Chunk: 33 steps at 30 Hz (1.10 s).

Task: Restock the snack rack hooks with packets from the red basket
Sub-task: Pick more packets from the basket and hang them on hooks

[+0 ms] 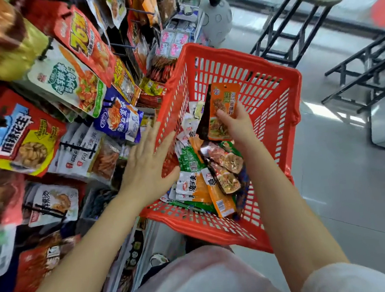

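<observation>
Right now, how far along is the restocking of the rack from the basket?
Done: the snack rack hooks already carry many hanging packets, though which came from this basket cannot be told. In hand: the right hand pinches an orange packet lifted above the red basket; the left hand rests open on its side. Left: a pile of loose packets sits in the basket.

Bare forearms, no rings/watch visible; pale pink-white sleeve at right elbow, matching top.
</observation>
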Motion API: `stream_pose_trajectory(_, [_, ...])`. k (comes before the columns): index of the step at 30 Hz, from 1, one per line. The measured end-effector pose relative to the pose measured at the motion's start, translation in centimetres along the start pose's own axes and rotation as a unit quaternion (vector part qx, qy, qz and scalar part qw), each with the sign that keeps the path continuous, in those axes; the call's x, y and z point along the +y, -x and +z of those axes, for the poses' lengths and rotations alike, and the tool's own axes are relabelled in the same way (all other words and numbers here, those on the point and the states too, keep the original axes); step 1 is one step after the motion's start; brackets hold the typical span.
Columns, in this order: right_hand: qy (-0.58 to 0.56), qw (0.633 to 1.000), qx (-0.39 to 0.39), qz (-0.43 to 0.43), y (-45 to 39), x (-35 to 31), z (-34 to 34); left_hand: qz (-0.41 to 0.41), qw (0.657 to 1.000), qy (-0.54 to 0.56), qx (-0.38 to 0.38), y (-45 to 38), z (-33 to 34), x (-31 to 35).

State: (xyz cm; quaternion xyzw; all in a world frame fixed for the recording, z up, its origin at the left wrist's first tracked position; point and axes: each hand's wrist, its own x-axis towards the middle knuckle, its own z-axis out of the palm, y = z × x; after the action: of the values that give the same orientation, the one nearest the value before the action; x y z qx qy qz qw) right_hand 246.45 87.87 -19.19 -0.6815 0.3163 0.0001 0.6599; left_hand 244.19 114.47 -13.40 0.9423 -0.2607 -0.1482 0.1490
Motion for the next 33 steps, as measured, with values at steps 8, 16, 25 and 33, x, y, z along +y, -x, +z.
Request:
stream_pose_trajectory(8, [0.295,0.95,-0.082,0.065,1.6,2.9,-0.2,-0.021,0.999,-0.034,0.011,3.6,1.1,-0.2])
stream_pose_trajectory(16, [0.46,0.874,-0.033,0.157,1.9,7.2,1.0,-0.027,0.998,-0.052,0.009,3.6,1.3,-0.1])
stream_pose_trajectory(25, [0.516,0.845,-0.02,0.14,3.4,6.9,1.6,-0.036,0.999,-0.033,-0.001,3.7,0.8,0.2])
stream_pose_trajectory(33, [0.486,0.861,-0.009,0.153,3.9,6.8,2.1,-0.039,0.999,-0.03,-0.002,3.8,0.7,0.3])
